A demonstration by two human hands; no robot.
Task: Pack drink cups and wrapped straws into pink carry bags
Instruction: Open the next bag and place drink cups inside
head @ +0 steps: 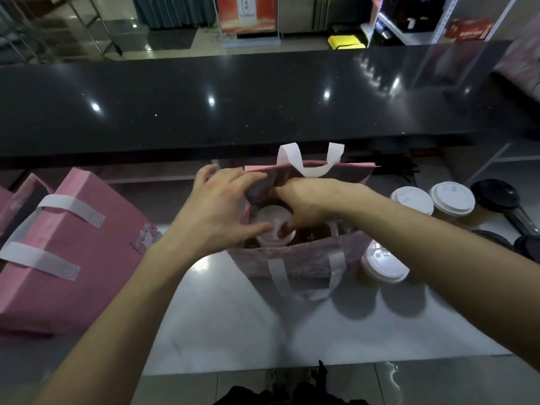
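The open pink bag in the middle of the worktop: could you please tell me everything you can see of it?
The open pink bag stands upright on the pale worktop. It looks like paper, pink with a faint blurred print, and has white flat strap handles: the far pair stands up, the near pair hangs down its front. Its mouth is spread. The left hand rests at its left edge and the right hand reaches inside, above a white-lidded cup already in it. Another lidded cup stands beside its right side.

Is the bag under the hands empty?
No. A lidded cup stands inside the open bag, showing between both hands.
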